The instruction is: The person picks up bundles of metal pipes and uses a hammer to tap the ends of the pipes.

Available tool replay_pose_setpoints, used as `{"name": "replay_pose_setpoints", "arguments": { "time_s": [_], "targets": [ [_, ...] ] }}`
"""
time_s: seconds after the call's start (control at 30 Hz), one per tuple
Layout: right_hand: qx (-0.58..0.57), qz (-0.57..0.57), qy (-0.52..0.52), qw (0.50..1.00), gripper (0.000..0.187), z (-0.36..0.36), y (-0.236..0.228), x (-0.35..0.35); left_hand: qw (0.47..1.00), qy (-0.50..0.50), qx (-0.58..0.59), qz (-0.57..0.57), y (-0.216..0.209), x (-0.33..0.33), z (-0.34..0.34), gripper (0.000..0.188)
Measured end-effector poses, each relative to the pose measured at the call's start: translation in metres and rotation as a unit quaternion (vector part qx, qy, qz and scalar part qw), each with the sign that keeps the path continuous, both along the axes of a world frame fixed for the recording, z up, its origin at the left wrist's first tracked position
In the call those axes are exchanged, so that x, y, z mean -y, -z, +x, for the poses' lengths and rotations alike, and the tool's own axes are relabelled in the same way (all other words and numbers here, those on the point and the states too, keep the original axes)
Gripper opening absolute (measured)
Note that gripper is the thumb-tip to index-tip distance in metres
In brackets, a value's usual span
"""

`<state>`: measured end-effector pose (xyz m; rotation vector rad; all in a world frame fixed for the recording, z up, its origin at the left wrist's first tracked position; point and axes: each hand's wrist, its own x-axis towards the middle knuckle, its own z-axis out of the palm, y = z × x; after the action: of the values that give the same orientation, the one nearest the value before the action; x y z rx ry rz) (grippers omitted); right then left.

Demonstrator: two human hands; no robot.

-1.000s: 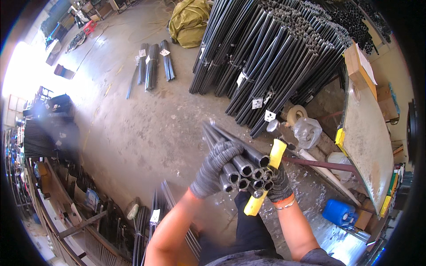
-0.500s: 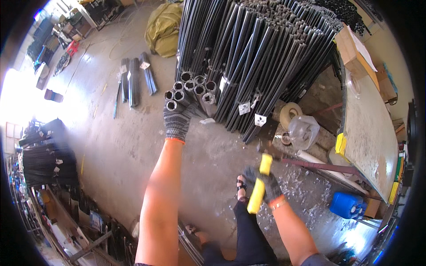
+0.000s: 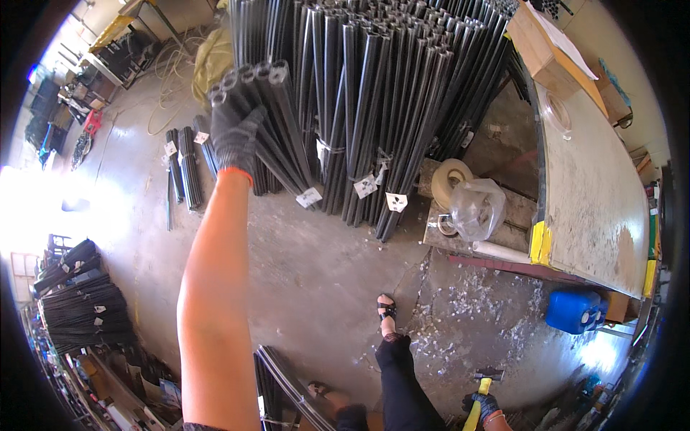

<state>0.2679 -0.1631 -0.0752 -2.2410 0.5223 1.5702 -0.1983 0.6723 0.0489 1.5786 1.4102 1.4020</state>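
Note:
My left hand (image 3: 236,140), in a grey knit glove with an orange cuff, is closed around the upper part of a bundle of black metal tubes (image 3: 277,129). Their round open ends face up, somewhat blurred, and the bundle leans with a white tag (image 3: 309,197) near its foot. Low at the right, my gloved right hand (image 3: 486,406) grips the yellow handle of a hammer (image 3: 489,375), whose dark metal head points away from me. Part of that hand is cut off by the lower edge.
Many upright tube bundles (image 3: 388,108) stand behind. Shorter bundles (image 3: 188,169) lie on the floor at left. A worn tabletop (image 3: 589,194) at right stands beside a tape roll (image 3: 451,179), a plastic bag (image 3: 478,208) and a blue jerrycan (image 3: 571,312). Scraps litter the floor near my foot.
My left hand has moved left and farther away, with the tube bundle tilting the same way. My right hand has dropped with the hammer toward the lower edge. The view has shifted.

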Motion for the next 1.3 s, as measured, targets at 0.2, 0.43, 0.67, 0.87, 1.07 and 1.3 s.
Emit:
{"name": "replay_pose_setpoints", "arguments": {
  "time_s": [0.2, 0.43, 0.67, 0.87, 1.07, 1.3],
  "targets": [
    [-0.054, -0.05, -0.035, 0.997, 0.019, -0.029, -0.023, -0.012, 0.986, -0.043, -0.147, -0.071, 0.037, -0.021, 0.037, 0.103],
    [-0.106, 0.025, -0.139, 0.984, 0.02, -0.068, -0.005, -0.064, 0.904, 0.191, -0.292, -0.245, 0.151, 0.21, 0.003, 0.074],
    [-0.047, 0.021, -0.476, 0.878, 0.03, -0.089, -0.013, -0.136, 0.75, 0.151, -0.244, -0.595, 0.221, 0.658, -0.163, 0.071],
    [-0.045, -0.036, -0.565, 0.823, 0.014, -0.067, 0.003, -0.166, 0.597, -0.005, -0.158, -0.786, 0.085, 0.905, -0.174, 0.076],
    [0.068, -0.059, -0.762, 0.641, 0.021, -0.08, -0.027, -0.22, 0.498, -0.11, -0.027, -0.86, 0.022, 0.984, -0.098, 0.096],
    [0.023, -0.051, -0.739, 0.672, 0.016, -0.153, -0.081, -0.262, 0.494, -0.282, 0.096, -0.817, 0.088, 1.066, -0.022, 0.116]
  ]
}}
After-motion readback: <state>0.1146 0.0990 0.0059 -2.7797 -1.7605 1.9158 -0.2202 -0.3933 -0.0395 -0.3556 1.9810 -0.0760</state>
